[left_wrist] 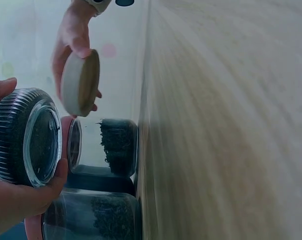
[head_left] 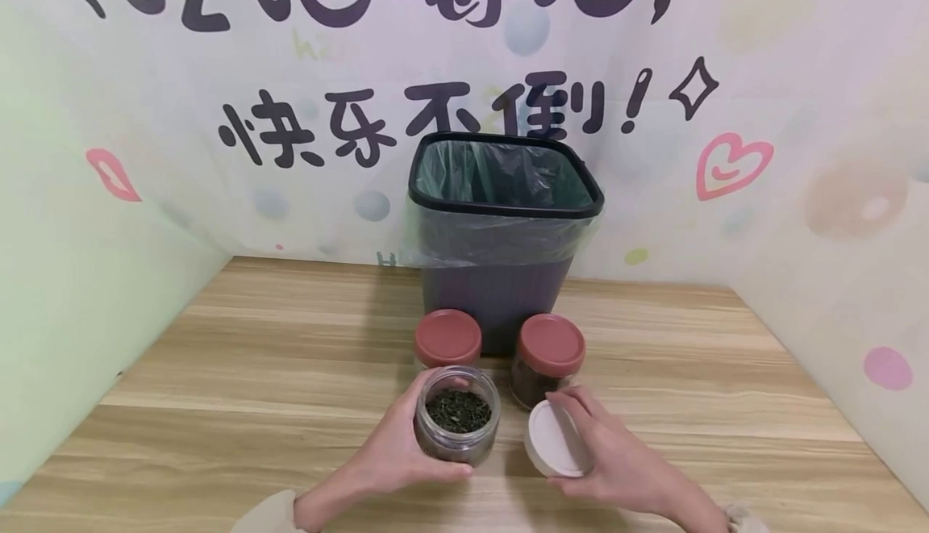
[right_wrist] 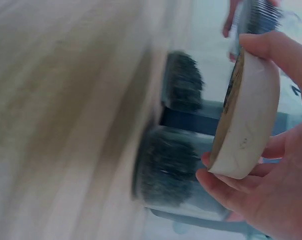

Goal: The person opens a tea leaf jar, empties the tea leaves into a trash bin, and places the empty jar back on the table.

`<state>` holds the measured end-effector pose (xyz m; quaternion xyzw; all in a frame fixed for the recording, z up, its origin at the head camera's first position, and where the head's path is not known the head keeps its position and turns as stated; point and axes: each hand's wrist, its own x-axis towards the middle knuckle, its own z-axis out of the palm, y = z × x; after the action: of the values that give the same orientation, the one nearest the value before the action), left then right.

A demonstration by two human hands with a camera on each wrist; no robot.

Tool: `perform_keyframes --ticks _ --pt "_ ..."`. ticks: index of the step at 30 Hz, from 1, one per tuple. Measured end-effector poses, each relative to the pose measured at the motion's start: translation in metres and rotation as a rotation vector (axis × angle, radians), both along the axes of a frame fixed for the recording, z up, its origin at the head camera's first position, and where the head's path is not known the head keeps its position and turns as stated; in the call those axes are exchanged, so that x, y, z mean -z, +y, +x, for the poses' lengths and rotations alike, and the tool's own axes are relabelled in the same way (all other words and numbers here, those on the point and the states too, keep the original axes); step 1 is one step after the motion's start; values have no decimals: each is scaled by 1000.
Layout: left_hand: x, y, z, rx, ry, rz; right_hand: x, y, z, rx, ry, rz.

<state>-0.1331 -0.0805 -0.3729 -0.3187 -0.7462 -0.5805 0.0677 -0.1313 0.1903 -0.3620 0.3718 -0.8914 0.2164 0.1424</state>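
My left hand grips an uncapped clear jar with dark dried leaves inside. In the left wrist view the jar's glass base is off the table. A white round lid is held by its rim in my right hand, to the right of the jar and apart from it. The right wrist view shows the lid raised, its brownish underside partly visible. Just beyond the hands stand two jars with red lids, a left one and a right one, both holding dark contents.
Behind the red-lidded jars stands a dark bin with a black rim and a translucent liner. All of it sits on a wood-grain table. A wall with printed writing closes off the back, and side walls rise left and right.
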Motion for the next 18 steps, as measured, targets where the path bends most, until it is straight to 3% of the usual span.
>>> perform_keyframes --ticks 11,18 --pt "-4 1 -4 -16 -10 -9 20 -8 -8 -54 34 132" --pt "-2 4 -7 9 35 2 26 -10 -11 -8 -1 180"
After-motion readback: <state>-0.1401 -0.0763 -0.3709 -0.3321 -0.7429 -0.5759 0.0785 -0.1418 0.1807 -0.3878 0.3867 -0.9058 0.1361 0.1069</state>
